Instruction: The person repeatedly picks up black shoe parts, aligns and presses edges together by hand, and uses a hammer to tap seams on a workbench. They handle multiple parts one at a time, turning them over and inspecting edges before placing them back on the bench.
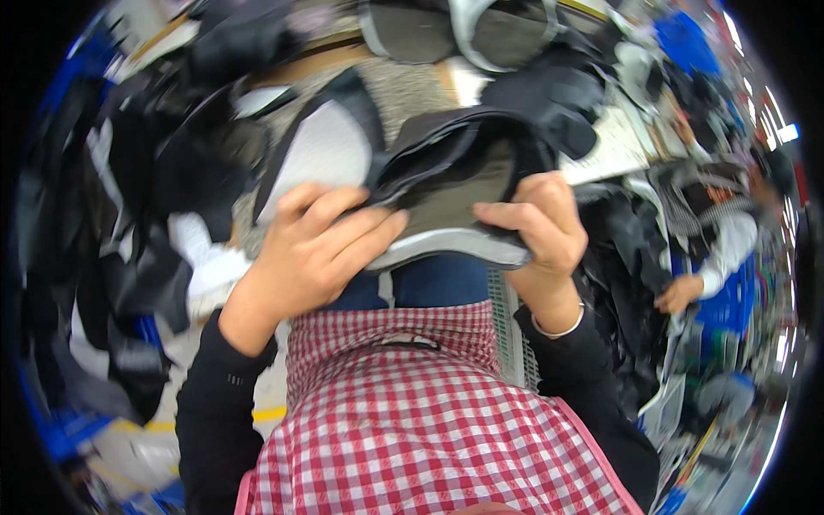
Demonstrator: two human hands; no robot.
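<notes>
A black shoe upper [455, 193] with a dark grey-brown lining and a pale rim is held just in front of my body, its hollow side facing up. My right hand [545, 227] pinches its right edge between thumb and bent fingers. At the left end, my left hand [322, 245] grips the rim, fingers laid over it; that thumb is hidden. Just beyond my left hand lies a black piece with a white inner face [322, 150], partly covered by the fingers.
Piles of black cut pieces [197, 172] lie on the left, with more [614, 283] on the right. Two rounded pale-rimmed pieces [506, 34] lie at the far side. On the right, another person's hand [680, 293] reaches in near a blue crate [730, 287].
</notes>
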